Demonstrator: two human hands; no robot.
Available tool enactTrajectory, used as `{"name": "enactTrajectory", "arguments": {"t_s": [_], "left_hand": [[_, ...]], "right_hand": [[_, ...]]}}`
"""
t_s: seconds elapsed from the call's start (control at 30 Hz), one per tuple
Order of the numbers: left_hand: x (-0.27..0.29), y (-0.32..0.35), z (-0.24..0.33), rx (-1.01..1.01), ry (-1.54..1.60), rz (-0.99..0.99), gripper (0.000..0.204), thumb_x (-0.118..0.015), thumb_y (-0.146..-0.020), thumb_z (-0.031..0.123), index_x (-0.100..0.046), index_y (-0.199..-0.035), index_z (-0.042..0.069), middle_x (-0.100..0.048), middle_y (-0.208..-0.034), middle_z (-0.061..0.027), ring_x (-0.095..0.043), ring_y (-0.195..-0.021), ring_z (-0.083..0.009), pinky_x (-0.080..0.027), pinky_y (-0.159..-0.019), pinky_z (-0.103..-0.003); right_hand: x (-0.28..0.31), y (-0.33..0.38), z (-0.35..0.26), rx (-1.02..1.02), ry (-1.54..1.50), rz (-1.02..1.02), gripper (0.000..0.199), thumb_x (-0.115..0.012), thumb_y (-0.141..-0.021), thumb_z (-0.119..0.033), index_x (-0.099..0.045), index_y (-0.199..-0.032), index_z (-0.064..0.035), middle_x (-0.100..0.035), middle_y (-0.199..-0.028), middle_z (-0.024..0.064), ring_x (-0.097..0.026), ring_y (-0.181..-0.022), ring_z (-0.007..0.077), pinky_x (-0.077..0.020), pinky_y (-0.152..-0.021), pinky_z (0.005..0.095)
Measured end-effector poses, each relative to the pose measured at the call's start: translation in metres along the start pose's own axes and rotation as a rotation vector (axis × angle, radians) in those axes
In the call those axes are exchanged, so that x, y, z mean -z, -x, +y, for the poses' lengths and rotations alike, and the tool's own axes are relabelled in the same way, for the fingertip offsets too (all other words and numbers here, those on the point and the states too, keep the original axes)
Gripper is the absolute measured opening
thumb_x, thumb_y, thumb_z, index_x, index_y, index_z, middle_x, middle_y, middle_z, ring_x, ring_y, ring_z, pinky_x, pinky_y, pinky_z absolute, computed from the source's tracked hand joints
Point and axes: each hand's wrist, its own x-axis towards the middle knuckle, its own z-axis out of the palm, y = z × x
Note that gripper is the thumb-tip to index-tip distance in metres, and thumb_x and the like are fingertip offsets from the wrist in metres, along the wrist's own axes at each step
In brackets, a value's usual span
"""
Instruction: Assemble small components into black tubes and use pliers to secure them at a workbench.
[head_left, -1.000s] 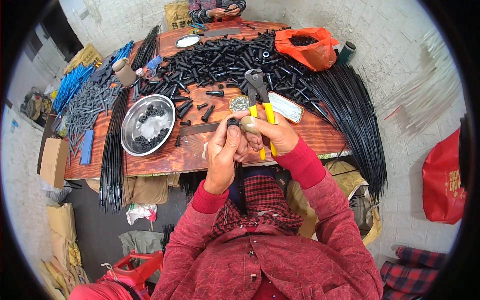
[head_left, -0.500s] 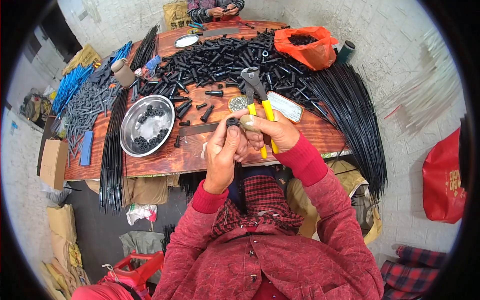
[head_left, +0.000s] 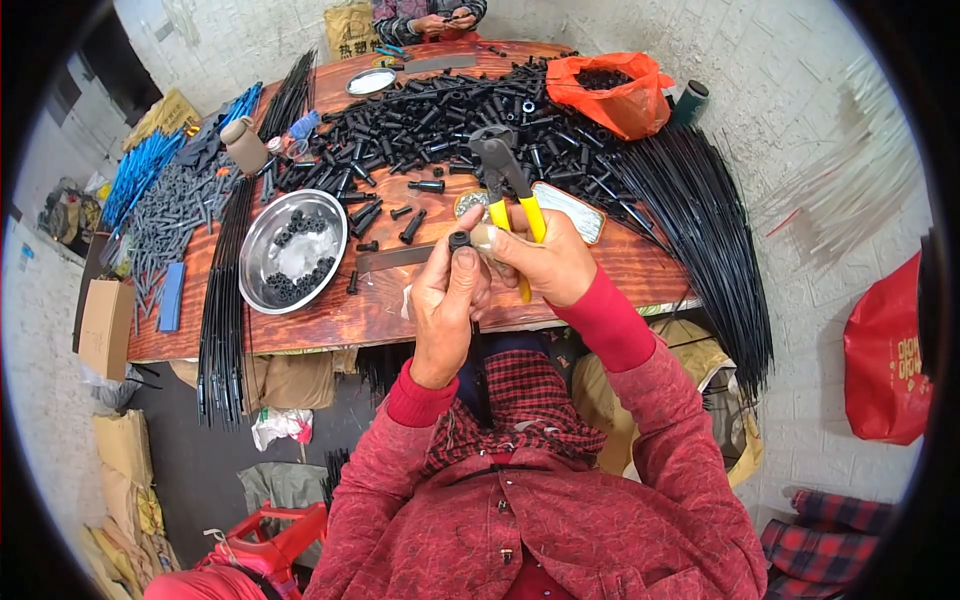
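My left hand (head_left: 446,315) is closed around a black cylindrical plastic fitting (head_left: 460,240), whose round end sticks up between thumb and fingers. Thin black strands (head_left: 480,375) hang below that hand over my lap; whether they join the fitting is hidden. In my right hand (head_left: 555,262) are cutting pliers with yellow handles (head_left: 533,217), their dark metal head pointing up and away. The right thumb, with a tan covering on its tip, comes close to the fitting's top. Both hands meet above the table's near edge, and their fingertips partly hide each other.
A heap of black plastic tubes (head_left: 400,125) covers the table's middle. Around it are a steel bowl (head_left: 247,250) with small black rings, a white-filled tray (head_left: 570,212), an orange bag (head_left: 635,110) and long black rods (head_left: 710,230). Across the table, another person's hands (head_left: 445,22) work.
My right hand has shifted slightly left, its thumb closer to the fitting. The pliers' head has moved a little left and up. My left hand stays nearly in place.
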Motion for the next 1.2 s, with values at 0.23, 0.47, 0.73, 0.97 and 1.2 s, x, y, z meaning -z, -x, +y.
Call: {"name": "enactTrajectory", "arguments": {"t_s": [0.23,0.47,0.73,0.97,1.2], "left_hand": [[0.008,0.001,0.002,0.032,0.181,-0.129,0.059,-0.046,-0.103,0.039,-0.035,-0.147,0.001,-0.033,-0.064,0.006,-0.029,-0.053,-0.0027,-0.025,-0.049,-0.019],[0.019,-0.003,0.001,0.014,0.175,-0.173,0.061,-0.045,-0.103,0.04,-0.032,-0.147,0.0,-0.035,-0.067,0.0041,-0.028,-0.055,-0.0034,-0.026,-0.049,-0.019],[0.015,0.001,-0.004,-0.052,0.022,-0.118,0.044,-0.043,-0.105,0.034,-0.048,-0.132,0.001,-0.036,-0.064,0.0049,-0.029,-0.054,-0.0029,-0.026,-0.049,-0.02],[0.009,0.001,-0.009,-0.116,-0.115,-0.04,0.041,-0.043,-0.105,0.032,-0.049,-0.128,0.0,-0.035,-0.062,0.0053,-0.028,-0.052,-0.0031,-0.025,-0.047,-0.021],[0.014,0.001,-0.007,-0.036,0.148,-0.185,0.044,-0.045,-0.104,0.036,-0.05,-0.126,-0.002,-0.031,-0.062,0.0053,-0.025,-0.051,-0.0033,-0.021,-0.046,-0.021]], "right_hand": [[0.017,0.002,0.009,-0.016,-0.041,-0.073,0.031,-0.066,-0.094,-0.032,-0.061,-0.101,-0.003,-0.056,-0.074,0.0001,-0.051,-0.06,0.008,-0.0418,-0.055,0.0231],[0.041,0.03,-0.016,-0.238,0.275,-0.162,0.041,-0.052,-0.099,-0.043,-0.059,-0.088,-0.0045,-0.051,-0.063,0.0003,-0.048,-0.053,0.0079,-0.0401,-0.049,0.0236],[0.037,0.039,-0.03,-0.198,0.676,-0.223,0.036,-0.05,-0.101,-0.037,-0.059,-0.084,-0.0058,-0.052,-0.062,-0.0008,-0.051,-0.056,0.0066,-0.0416,-0.05,0.0249],[0.04,0.04,-0.03,0.039,1.134,-0.12,0.034,-0.056,-0.098,-0.032,-0.062,-0.087,-0.001,-0.057,-0.064,0.0083,-0.055,-0.059,0.0187,-0.0437,-0.057,0.0348],[0.044,0.044,-0.042,0.024,1.051,-0.207,0.027,-0.057,-0.096,-0.027,-0.064,-0.096,-0.0014,-0.059,-0.065,0.0098,-0.058,-0.06,0.0209,-0.0448,-0.058,0.0358]]}}
